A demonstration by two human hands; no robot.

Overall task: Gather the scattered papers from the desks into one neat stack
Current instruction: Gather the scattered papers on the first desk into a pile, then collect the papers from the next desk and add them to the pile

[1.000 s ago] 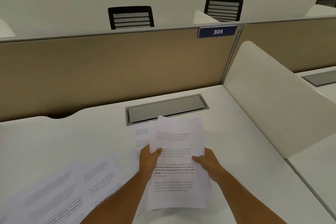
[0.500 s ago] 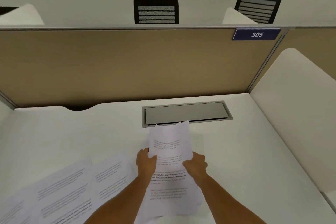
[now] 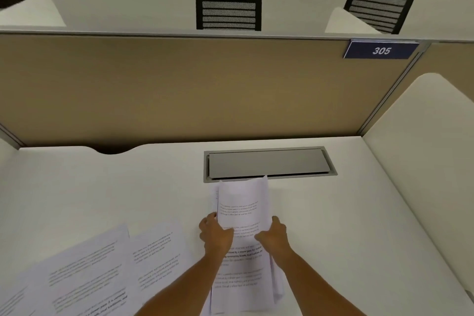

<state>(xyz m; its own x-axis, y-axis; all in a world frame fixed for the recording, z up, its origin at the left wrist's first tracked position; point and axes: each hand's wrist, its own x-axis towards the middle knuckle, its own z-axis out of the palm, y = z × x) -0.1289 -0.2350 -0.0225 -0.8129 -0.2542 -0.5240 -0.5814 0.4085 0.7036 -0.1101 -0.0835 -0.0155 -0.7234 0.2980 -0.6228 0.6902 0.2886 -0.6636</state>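
A bundle of printed white papers (image 3: 241, 202) is held over the white desk (image 3: 346, 226), its long side running away from me and its sides bowed inward. My left hand (image 3: 214, 235) grips its left edge and my right hand (image 3: 273, 235) grips its right edge. Several loose printed sheets (image 3: 97, 269) lie fanned out flat on the desk at the lower left, apart from the bundle.
A grey cable flap (image 3: 269, 163) is set into the desk just beyond the bundle's far end. A tan partition (image 3: 179, 90) with a blue 305 sign (image 3: 381, 50) closes the back. A white side divider (image 3: 431, 149) stands at the right. Two black chair backs show beyond.
Both hands have squeezed the bundle narrower and squared it. My view has swung left, so the loose sheets at the lower left show more fully.
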